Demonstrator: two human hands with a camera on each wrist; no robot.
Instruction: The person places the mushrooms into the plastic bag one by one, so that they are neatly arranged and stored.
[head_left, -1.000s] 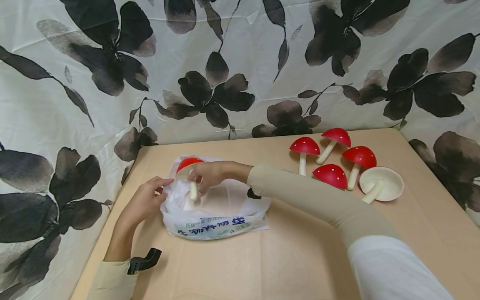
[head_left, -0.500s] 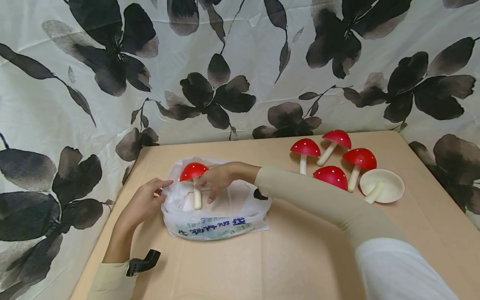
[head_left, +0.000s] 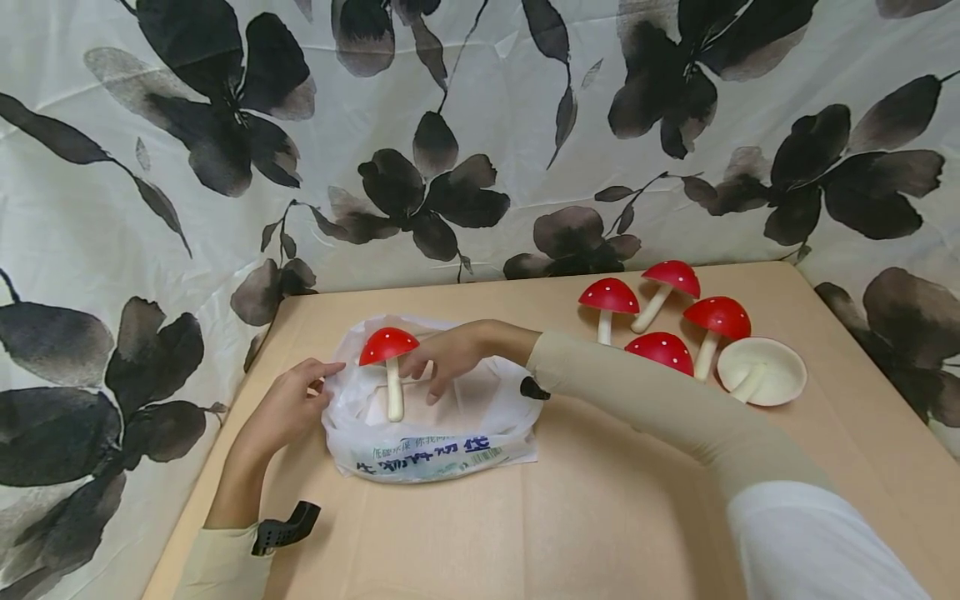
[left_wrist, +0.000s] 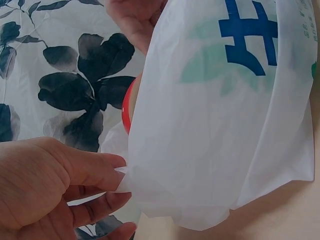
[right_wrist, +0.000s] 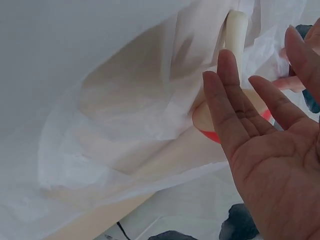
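A white plastic bag (head_left: 450,446) with blue and green print lies on the table, its mouth spread. Inside the mouth is a toy mushroom (head_left: 393,392), red cap with white dots toward the back and pale stem toward the front. My left hand (head_left: 292,400) pinches the bag's left edge between thumb and fingers, which the left wrist view shows up close. Just right of the mushroom, my right hand (head_left: 450,354) hovers over the bag with its fingers extended and apart. In the right wrist view its palm (right_wrist: 280,160) holds nothing; fingertips overlap the stem, and contact is unclear.
Several more red-capped toy mushrooms (head_left: 717,315) are grouped at the table's back right. One lies with its pale underside (head_left: 776,375) facing up. Behind the light brown table (head_left: 465,542) hangs a white cloth (head_left: 555,183) with dark flowers.
My right hand has let go of the mushroom and drawn away to the right. The mushroom has shifted slightly right and now rests in the bag. The left hand stays on the bag's edge.
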